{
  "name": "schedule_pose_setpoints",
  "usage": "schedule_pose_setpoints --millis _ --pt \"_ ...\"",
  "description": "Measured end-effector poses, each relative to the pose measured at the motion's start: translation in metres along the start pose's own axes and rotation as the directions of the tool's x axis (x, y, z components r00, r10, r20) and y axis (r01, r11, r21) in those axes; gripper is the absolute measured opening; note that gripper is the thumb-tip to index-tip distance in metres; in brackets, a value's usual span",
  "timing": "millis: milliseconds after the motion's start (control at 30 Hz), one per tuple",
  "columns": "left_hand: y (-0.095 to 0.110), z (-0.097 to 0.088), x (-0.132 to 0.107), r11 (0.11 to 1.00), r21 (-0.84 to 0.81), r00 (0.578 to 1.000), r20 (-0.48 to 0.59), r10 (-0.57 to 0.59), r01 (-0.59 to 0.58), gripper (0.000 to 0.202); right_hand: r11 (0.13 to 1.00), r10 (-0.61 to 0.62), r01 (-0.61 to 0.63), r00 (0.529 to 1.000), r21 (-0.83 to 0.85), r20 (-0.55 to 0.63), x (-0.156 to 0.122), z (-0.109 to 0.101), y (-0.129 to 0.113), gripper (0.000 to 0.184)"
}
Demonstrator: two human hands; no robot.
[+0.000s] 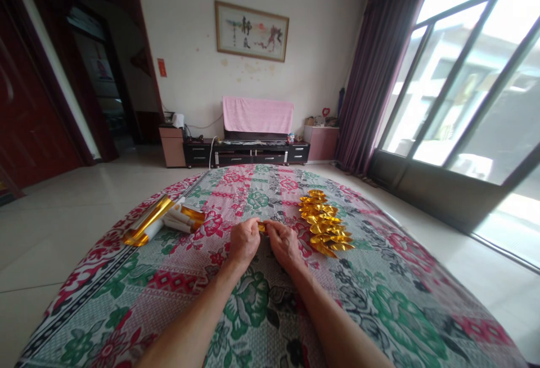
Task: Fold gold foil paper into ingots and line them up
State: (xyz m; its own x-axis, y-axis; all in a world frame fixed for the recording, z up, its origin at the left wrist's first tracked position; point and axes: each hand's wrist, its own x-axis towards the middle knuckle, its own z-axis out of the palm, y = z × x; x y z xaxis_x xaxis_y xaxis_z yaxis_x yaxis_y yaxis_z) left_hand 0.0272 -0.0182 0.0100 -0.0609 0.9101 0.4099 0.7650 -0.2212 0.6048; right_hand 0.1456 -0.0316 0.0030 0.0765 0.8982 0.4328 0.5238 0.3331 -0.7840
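Observation:
Both my hands meet over the middle of a flowered cloth that covers the surface in front of me. My left hand and my right hand are both closed, pinching a small piece of gold foil paper between them; only a sliver of it shows between the fingers. To the right of my right hand lies a row of several folded gold foil pieces. To the left lies a bundle of rolled gold and white foil sheets.
Pale tiled floor surrounds the cloth. A low dark TV cabinet with a pink cover stands at the far wall under a framed picture. Large windows with a purple curtain are on the right, a dark doorway on the left.

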Motion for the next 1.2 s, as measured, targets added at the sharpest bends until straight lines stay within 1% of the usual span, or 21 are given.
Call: schedule_pose_setpoints --millis 267,367,567,800,933,1067,1200 --pt "0.0023 0.0022 -0.0032 0.998 -0.045 0.998 0.039 0.05 -0.048 0.03 0.997 0.077 -0.077 0.996 0.003 -0.052 0.0018 -0.0032 -0.0036 0.032" --pt "0.0022 0.0021 -0.0032 0.996 -0.067 0.998 0.035 0.061 -0.059 0.029 0.997 0.074 -0.074 0.996 0.007 -0.052 0.0016 -0.0037 -0.0039 0.032" --pt "0.0005 0.0004 -0.0016 0.998 -0.044 0.999 -0.007 0.033 -0.033 0.03 0.999 0.041 -0.041 0.999 -0.012 -0.016 0.0011 -0.001 0.0003 0.031" --pt "0.0046 0.0019 -0.0045 0.993 -0.102 0.998 0.036 0.057 -0.053 0.03 0.997 0.069 -0.068 0.996 0.021 -0.058 0.0027 -0.0028 -0.0019 0.032" --pt "0.0039 0.0019 -0.0042 0.989 -0.137 0.998 0.017 0.053 -0.051 0.029 0.998 0.061 -0.06 0.997 0.018 -0.051 0.0027 -0.0025 -0.0011 0.032" --pt "0.0003 0.0017 -0.003 0.994 -0.108 0.999 -0.028 0.032 -0.035 0.03 0.999 0.032 -0.032 0.999 0.009 -0.019 0.0016 -0.0011 0.0013 0.03" --pt "-0.002 0.0028 -0.0028 0.995 -0.091 0.998 -0.054 0.04 -0.045 0.029 1.0 0.013 -0.012 1.0 0.012 -0.005 0.0011 -0.0003 0.0019 0.03"
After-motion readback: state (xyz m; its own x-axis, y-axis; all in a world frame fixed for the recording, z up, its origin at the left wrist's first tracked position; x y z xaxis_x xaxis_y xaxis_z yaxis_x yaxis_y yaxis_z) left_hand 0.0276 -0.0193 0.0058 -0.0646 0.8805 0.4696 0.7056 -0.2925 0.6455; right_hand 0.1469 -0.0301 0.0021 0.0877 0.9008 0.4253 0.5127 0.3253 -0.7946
